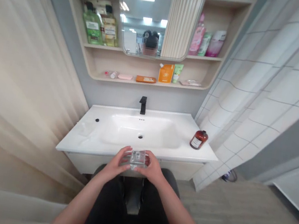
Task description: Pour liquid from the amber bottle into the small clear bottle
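Observation:
Between my left hand [118,162] and my right hand [152,166], I hold a small clear, square-edged container [138,158] just in front of the sink's front edge. The fingers of both hands grip its sides, thumbs toward me. Whether anything is inside it I cannot make out. Beyond it lies the white washbasin [137,147]. A small round black piece [97,120] sits on the left part of the counter, near a faint see-through patch or thing [85,128] too indistinct to name.
A brown bottle [199,139] with a white label stands on the counter's right side. The black faucet [143,105] rises behind the basin. Above are shelves with several bottles, an orange pouch [166,73] and a mirror [143,14]. Curtains hang at left and right.

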Available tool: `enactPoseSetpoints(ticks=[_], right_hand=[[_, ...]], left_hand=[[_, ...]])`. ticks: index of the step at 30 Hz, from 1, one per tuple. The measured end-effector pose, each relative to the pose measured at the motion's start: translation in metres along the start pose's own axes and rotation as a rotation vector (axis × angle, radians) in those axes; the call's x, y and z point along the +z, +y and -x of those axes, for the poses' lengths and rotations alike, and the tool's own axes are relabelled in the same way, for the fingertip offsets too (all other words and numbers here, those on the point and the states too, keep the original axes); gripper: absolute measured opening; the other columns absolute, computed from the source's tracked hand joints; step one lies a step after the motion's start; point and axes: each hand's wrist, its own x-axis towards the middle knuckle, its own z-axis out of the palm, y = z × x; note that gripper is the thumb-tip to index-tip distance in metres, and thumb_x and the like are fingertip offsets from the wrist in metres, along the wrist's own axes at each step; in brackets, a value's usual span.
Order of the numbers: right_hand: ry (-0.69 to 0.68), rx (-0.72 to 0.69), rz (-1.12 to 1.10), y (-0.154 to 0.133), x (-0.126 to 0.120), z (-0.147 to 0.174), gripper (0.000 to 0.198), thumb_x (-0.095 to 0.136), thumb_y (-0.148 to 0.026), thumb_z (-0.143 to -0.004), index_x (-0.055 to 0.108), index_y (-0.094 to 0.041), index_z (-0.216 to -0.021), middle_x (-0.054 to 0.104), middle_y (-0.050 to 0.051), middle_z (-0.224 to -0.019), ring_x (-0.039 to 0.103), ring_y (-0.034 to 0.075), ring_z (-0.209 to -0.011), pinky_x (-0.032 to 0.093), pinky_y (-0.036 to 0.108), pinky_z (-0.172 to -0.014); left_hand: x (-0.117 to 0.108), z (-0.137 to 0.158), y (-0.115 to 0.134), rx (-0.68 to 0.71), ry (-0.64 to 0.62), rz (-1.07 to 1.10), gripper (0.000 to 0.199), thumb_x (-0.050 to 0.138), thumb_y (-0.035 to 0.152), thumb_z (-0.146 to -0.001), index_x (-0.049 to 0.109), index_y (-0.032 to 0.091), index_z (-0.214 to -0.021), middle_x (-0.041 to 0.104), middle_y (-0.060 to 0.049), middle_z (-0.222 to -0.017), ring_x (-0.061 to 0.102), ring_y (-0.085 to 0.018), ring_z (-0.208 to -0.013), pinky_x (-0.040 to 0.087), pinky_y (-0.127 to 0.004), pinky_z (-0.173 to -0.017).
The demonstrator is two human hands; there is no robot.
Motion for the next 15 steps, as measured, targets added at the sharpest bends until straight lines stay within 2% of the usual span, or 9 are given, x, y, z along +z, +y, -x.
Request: enactPoseSetpoints(ticks=[2, 4, 8, 10, 13, 15], right_hand=[[0.015, -0.012, 0.009, 0.002, 0.002, -0.002, 0.082, 0.106, -0.044, -0.06, 0.063, -0.028, -0.128, 0.078, 0.007, -0.125, 0.079, 0.03, -0.114, 0.065, 0.046, -0.102], [0.016, -0.035, 0.001, 0.005, 0.004, -0.004, 0.082, 0.104, -0.041, -0.061, 0.063, -0.027, -0.13, 0.076, 0.008, -0.126, 0.078, 0.029, -0.112, 0.065, 0.046, -0.102], [0.006, -0.071, 0.034, 0.002, 0.008, -0.009, 0.081, 0.102, -0.042, -0.065, 0.064, -0.026, -0.134, 0.073, 0.009, -0.133, 0.076, 0.03, -0.117, 0.065, 0.046, -0.103], [-0.018, -0.08, 0.094, -0.005, 0.006, -0.012, 0.088, 0.104, -0.044, -0.064, 0.063, -0.028, -0.141, 0.068, 0.011, -0.144, 0.073, 0.032, -0.126, 0.065, 0.047, -0.105], [-0.028, -0.091, 0.193, -0.016, -0.016, -0.015, 0.101, 0.106, -0.048, -0.063, 0.06, -0.032, -0.152, 0.057, 0.014, -0.163, 0.071, 0.032, -0.13, 0.066, 0.046, -0.102], [0.093, -0.094, 0.236, -0.019, -0.05, -0.018, 0.088, 0.099, -0.053, -0.074, 0.062, -0.03, -0.151, 0.061, 0.015, -0.158, 0.074, 0.031, -0.122, 0.067, 0.046, -0.095]], left_hand=[[0.017, -0.004, 0.001, -0.03, -0.072, 0.081, 0.09, 0.099, 0.053, -0.073, 0.061, 0.026, -0.15, 0.064, -0.019, -0.159, 0.066, -0.037, -0.143, 0.058, -0.05, -0.116], [0.027, -0.008, 0.002, -0.05, -0.042, 0.111, 0.088, 0.102, 0.055, -0.069, 0.064, 0.024, -0.143, 0.072, -0.017, -0.146, 0.072, -0.035, -0.132, 0.058, -0.05, -0.115], [0.031, -0.019, 0.003, -0.069, 0.045, 0.106, 0.083, 0.103, 0.055, -0.063, 0.067, 0.022, -0.13, 0.079, -0.012, -0.124, 0.078, -0.031, -0.114, 0.062, -0.047, -0.105], [0.028, -0.025, 0.002, -0.06, 0.058, 0.095, 0.081, 0.103, 0.053, -0.062, 0.067, 0.022, -0.127, 0.08, -0.01, -0.119, 0.078, -0.03, -0.109, 0.062, -0.046, -0.102], [0.021, -0.037, 0.001, -0.047, 0.084, 0.081, 0.077, 0.103, 0.049, -0.063, 0.067, 0.022, -0.126, 0.08, -0.009, -0.118, 0.078, -0.028, -0.107, 0.063, -0.044, -0.1], [0.014, -0.047, 0.0, -0.043, 0.128, 0.063, 0.075, 0.102, 0.048, -0.064, 0.067, 0.021, -0.124, 0.081, -0.008, -0.116, 0.078, -0.026, -0.104, 0.063, -0.043, -0.098]])
